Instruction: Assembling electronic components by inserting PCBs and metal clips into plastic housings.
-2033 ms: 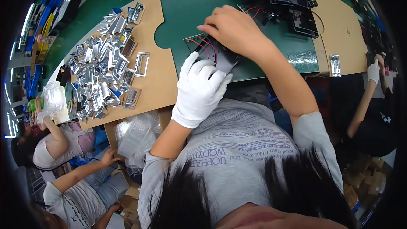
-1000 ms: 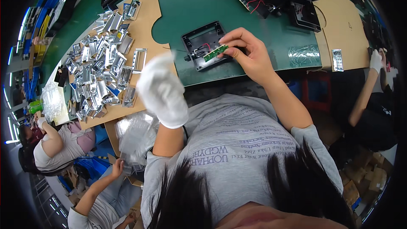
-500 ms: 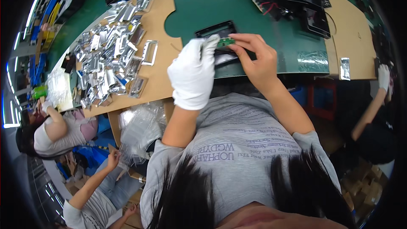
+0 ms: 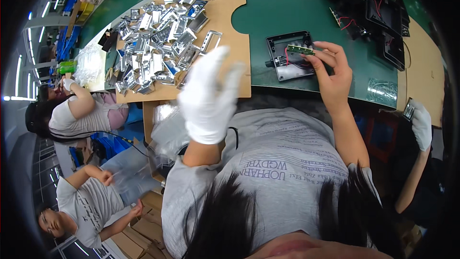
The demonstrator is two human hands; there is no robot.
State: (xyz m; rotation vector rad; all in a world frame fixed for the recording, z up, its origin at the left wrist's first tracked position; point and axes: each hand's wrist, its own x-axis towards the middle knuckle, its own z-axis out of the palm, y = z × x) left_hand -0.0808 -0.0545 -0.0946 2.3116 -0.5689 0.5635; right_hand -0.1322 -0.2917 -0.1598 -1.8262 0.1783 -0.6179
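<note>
My bare right hand (image 4: 334,69) pinches the end of a small green circuit board (image 4: 301,49) between thumb and fingers. The board is held over a black plastic housing (image 4: 291,73) lying on the green mat, and a red wire runs from it down into the housing. My left hand (image 4: 209,97), in a white glove and slightly blurred, is raised near the front edge of the cardboard sheet. Its fingers are apart with nothing between them. Just beyond its fingertips lies a silver metal frame (image 4: 211,41), beside a heap of similar shiny metal parts (image 4: 160,43).
The heap rests on a brown cardboard sheet (image 4: 235,62) at the left of the green table mat (image 4: 273,14). Black housings with red wires (image 4: 385,17) are stacked at the far right. A co-worker's gloved hand (image 4: 421,124) holds a small part at right; other people sit at left.
My left hand has let go of the board and moved left, opening its fingers. The right hand still holds the board. The view has shifted, showing more of the housing.
</note>
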